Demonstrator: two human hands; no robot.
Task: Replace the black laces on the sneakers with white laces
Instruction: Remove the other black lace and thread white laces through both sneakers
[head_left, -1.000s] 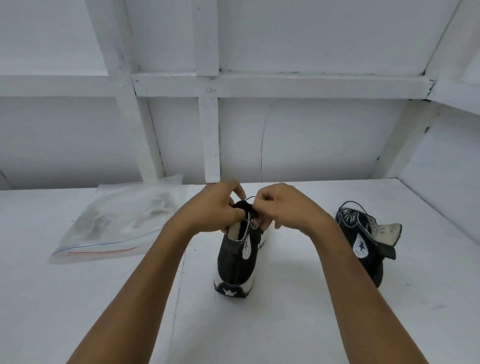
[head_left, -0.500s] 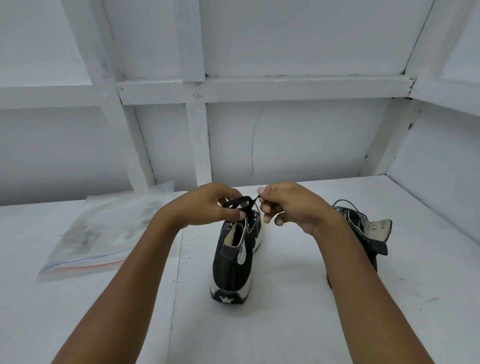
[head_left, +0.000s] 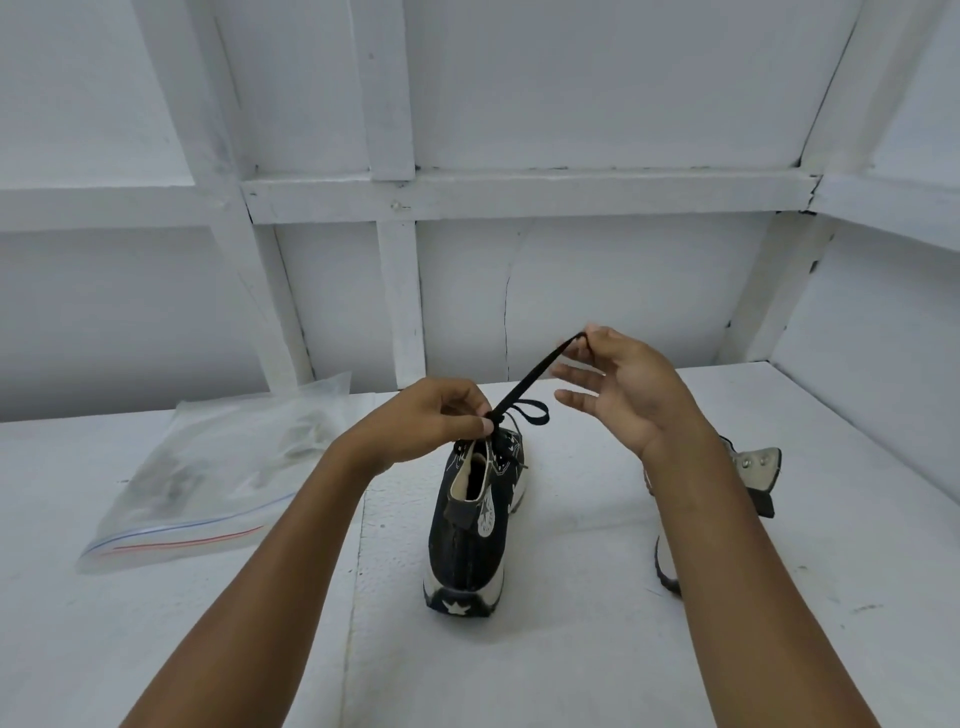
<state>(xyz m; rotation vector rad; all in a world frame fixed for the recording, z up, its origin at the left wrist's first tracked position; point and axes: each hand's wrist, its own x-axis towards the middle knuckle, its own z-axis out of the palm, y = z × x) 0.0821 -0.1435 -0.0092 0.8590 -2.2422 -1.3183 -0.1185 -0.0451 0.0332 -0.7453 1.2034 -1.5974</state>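
A zip bag (head_left: 208, 483), contents blurred, lay left of the left hand (head_left: 421, 418), whose fingers pinched the black lace (head_left: 535, 371) at the sneaker (head_left: 475, 525), while fingers of the right hand (head_left: 631, 387) pinched its raised end.

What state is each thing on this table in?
Black high-top sneaker: upright, heel toward camera.
Black flat lace: pulled taut, with one loop.
Second black sneaker: tongue flopped out, partly hidden.
Clear plastic zip bag: lying flat.
Left hand: pinching the lace.
Right hand: pinching lace end.

black lace (head_left: 535, 375), black sneaker (head_left: 475, 525) with white star, white table (head_left: 571, 649)
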